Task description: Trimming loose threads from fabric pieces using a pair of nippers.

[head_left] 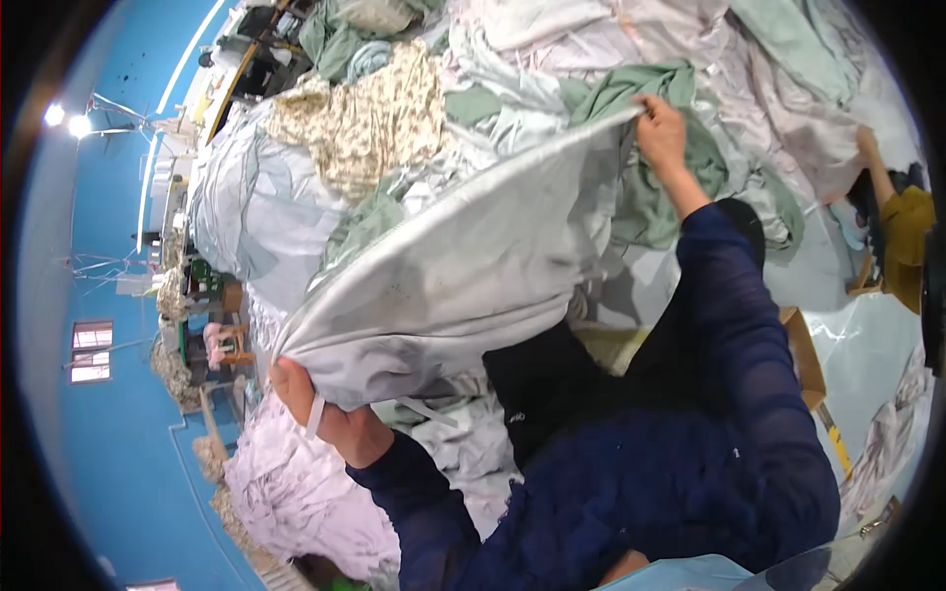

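Observation:
A pale grey-white cloth [463, 246] is stretched between my two hands, its upper edge pulled into a long taut line. My left hand [301, 394], at the lower left, pinches one corner of it. Farther off to the right, my right hand [660, 138] grips the other end of that edge between thumb and fingers. The rest of the cloth hangs in folds toward my lap. Just behind my right hand lies a green cloth [680, 84], bunched up.
Large heaps of fabric surround me: a floral cream cloth [374, 128] ahead, pinkish-white fabric [552, 30] at the back, a lilac-white heap [305, 492] at left. Another person's mustard sleeve [905, 236] shows at far right, near a cardboard box [803, 355]. A blue wall [128, 443] stands left.

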`<act>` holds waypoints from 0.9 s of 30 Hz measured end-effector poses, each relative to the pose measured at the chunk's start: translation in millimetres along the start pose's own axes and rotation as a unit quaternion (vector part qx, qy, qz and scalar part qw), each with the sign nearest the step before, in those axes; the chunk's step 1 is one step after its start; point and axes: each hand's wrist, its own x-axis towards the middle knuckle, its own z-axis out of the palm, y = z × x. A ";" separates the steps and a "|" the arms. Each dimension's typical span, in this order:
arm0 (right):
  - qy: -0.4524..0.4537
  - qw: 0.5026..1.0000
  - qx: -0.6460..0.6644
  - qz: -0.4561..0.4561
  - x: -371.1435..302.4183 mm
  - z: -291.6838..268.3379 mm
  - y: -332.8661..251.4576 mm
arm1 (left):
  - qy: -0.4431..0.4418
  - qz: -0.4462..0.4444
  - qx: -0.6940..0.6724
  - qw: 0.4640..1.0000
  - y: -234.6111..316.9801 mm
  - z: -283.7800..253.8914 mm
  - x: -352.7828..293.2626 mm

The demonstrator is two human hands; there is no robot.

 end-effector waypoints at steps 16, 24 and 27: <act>-0.187 0.971 0.148 0.028 40.7 -346.9 -122.5 | -0.043 -0.353 -0.207 0.911 -70.5 57.0 6.9; -0.196 0.956 -0.129 0.175 -102.1 -291.1 80.3 | -0.407 -0.370 0.025 0.835 -169.9 30.9 -35.5; -0.123 0.961 -0.092 0.228 -142.0 -261.4 109.8 | -0.426 -0.381 0.022 0.820 -180.7 29.3 -50.1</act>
